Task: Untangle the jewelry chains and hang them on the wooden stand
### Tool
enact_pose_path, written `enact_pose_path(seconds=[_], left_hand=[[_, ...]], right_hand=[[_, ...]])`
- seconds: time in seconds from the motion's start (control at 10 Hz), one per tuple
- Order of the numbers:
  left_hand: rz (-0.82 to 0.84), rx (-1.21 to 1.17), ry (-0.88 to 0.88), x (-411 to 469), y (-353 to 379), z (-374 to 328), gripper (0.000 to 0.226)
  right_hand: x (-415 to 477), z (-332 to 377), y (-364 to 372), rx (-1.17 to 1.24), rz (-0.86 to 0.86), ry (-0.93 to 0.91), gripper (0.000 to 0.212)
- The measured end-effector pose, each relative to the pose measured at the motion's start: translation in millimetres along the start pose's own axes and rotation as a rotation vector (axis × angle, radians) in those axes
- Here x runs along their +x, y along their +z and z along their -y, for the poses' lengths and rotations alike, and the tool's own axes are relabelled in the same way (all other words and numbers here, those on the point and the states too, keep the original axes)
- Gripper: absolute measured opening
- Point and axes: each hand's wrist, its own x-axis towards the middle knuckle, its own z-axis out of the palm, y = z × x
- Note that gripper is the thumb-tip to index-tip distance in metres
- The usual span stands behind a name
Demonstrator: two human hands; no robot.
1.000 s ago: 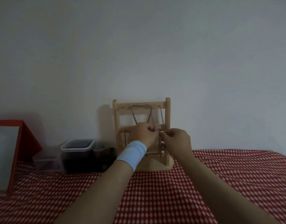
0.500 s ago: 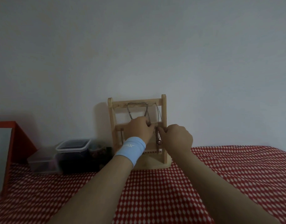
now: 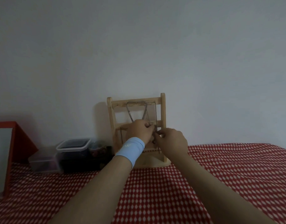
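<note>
Wooden stand [image 3: 136, 131], ladder-shaped with rungs, upright on a bench covered in red-and-white checked cloth [image 3: 220, 172], backed against a pale wall [image 3: 139, 46]. Silver chain [image 3: 135, 110] draped over the stand's top rung, both strands running down and inward to the middle rung. Thinner chain [image 3: 155, 113] hanging straight down near the stand's right post. Left hand [image 3: 140, 130], with a light blue wristband [image 3: 131, 149] just below it, raised in front of the stand's middle rung, fingers [image 3: 148, 126] curled closed, pinching chain links where the strands meet. Right hand [image 3: 172, 140] just right of the left hand, fingertips [image 3: 159, 133] pressed together on a short hanging length of chain [image 3: 154, 138] before the stand's lower half; exactly which chain, too small to tell. Both hands almost touching. Left of the stand, by the wall: dark box with a clear lid [image 3: 74, 147], smaller clear plastic container [image 3: 42, 163] in front of it, small jar [image 3: 95, 147] between box and stand. Farther left of the stand, red-framed panel [image 3: 9, 151] at the picture's edge.
</note>
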Motion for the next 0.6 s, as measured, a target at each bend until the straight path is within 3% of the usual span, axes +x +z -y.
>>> enact_pose_path(seconds=[0.1, 0.5, 0.6], left_hand=[[0.019, -0.014, 0.0, 2.5, -0.6, 0.8, 0.032], [0.167, 0.017, -0.015, -17.6, -13.9, 12.3, 0.033], [0.186, 0.047, -0.027, -30.7, -28.0, 16.8, 0.029]], right_hand=[[4.3, 3.9, -4.5, 0.018, -0.078, -0.006, 0.029], [7.1, -0.9, 3.0, -0.007, 0.028, -0.002, 0.027], [2.2, -2.3, -7.4, 0.058, -0.025, 0.037, 0.028]])
